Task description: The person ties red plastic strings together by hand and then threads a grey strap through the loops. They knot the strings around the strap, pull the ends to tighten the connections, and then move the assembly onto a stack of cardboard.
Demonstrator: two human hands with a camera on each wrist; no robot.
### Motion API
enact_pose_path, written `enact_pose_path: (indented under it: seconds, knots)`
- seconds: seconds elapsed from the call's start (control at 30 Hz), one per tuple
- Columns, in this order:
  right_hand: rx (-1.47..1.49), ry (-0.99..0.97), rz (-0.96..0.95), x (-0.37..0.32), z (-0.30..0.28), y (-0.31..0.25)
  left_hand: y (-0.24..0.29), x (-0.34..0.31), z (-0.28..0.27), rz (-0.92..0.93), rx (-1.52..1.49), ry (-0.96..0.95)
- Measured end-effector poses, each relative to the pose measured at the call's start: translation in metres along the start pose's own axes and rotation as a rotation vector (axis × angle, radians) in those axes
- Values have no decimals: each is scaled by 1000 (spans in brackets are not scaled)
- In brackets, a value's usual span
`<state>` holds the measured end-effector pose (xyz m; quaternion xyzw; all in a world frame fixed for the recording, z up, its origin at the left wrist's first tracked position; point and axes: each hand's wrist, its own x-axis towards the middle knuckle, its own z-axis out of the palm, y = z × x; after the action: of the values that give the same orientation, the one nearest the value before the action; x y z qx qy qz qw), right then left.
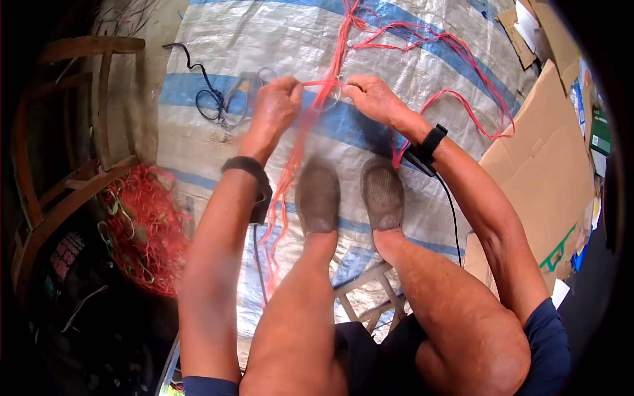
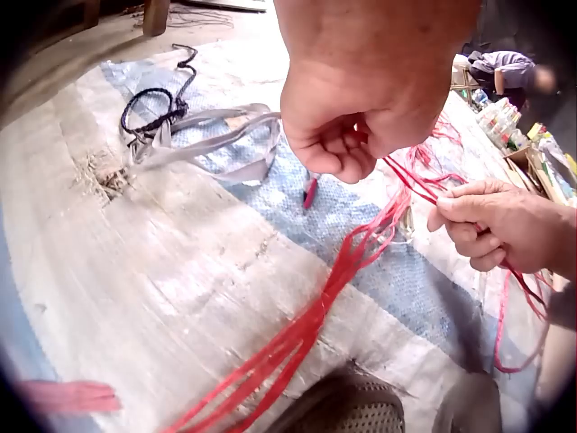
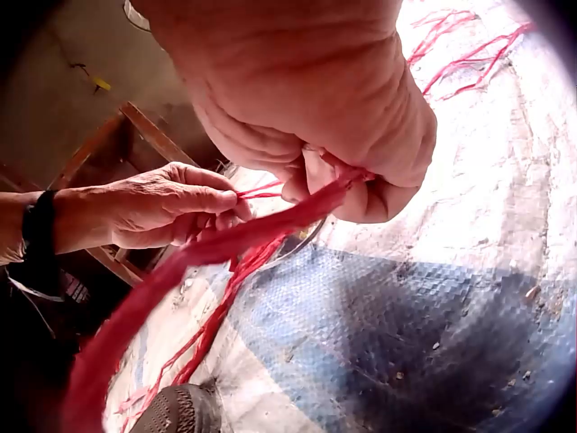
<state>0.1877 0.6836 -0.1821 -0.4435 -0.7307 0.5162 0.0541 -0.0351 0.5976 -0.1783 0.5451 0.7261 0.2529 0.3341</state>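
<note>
Red plastic twine (image 1: pixel 320 83) stretches between my two hands, across a long bundle of red strands (image 1: pixel 288 175) that runs down over the ground sheet. My left hand (image 1: pixel 276 104) grips one end of the short stretch with curled fingers. A little to the right, my right hand (image 1: pixel 373 96) pinches the other end between thumb and fingers. In the right wrist view a wide red strand (image 3: pixel 216 242) trails from the right hand (image 3: pixel 306 108) toward the camera. The left wrist view shows the bundle (image 2: pixel 315 311) passing below both hands.
A striped woven sheet (image 1: pixel 218 142) covers the ground. Tangled red twine (image 1: pixel 145 228) lies by a wooden chair frame (image 1: pixel 99 112) at left. A black cord (image 1: pixel 210 99) lies near the left hand. Loose red strands (image 1: pixel 472 53) curve at right, beside cardboard (image 1: pixel 538 165). My shoes (image 1: pixel 383 195) stand below.
</note>
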Motion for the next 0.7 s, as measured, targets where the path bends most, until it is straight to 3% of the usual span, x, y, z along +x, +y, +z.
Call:
enact_pose_path:
  seconds: [0.17, 0.2, 0.37, 0.43, 0.53, 0.6, 0.63, 0.7]
  knots:
    - [67, 29, 53, 8, 15, 8, -1, -2, 24, -79, 40, 30]
    - [170, 34, 126, 7, 17, 4, -2, -1, 29, -150, -23, 24]
    - [421, 81, 353, 2, 24, 1, -5, -2, 39, -150, -106, 37]
    - [594, -34, 404, 2, 25, -3, 0, -3, 37, -161, -99, 11]
    - [793, -117, 355, -2, 26, -5, -3, -4, 41, -223, -226, -51]
    - [822, -131, 356, -5, 25, -11, 7, -5, 36, -430, -498, -176]
    - [852, -146, 356, -6, 24, -14, 13, -8, 35, -432, -500, -177]
    - [853, -168, 328, -10, 19, -19, 27, -13, 31, -498, -804, -192]
